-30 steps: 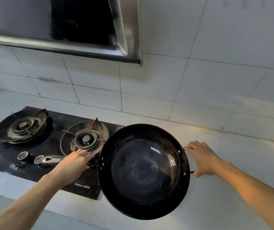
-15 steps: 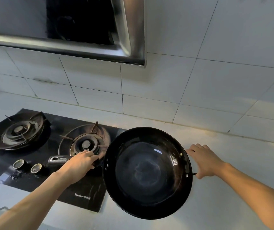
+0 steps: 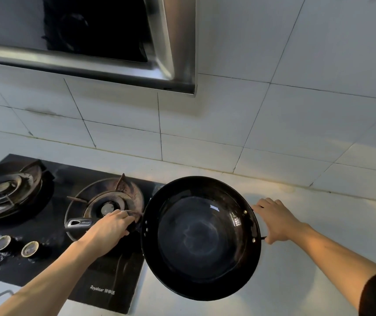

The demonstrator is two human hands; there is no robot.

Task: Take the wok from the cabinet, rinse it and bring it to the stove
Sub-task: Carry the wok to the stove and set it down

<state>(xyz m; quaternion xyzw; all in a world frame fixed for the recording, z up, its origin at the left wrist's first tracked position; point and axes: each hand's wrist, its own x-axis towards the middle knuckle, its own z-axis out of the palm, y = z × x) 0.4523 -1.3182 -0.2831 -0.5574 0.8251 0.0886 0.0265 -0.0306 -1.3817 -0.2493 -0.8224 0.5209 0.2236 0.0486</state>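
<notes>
Both your hands grip the black wok: left hand (image 3: 110, 226) on its left handle, right hand (image 3: 273, 221) on its right. Your wok (image 3: 201, 236) seems held above the desk (image 3: 319, 258), just right of the stove (image 3: 52, 229), below the hood (image 3: 105, 42).

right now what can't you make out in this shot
- Wok handles, head view: the left hand and right hand cover them.
- Left burner: cut off by the left edge.
- Two stove knobs: too small to read any setting.
- Underside of the wok: faces away, so whether it rests on the counter cannot be told.
</notes>
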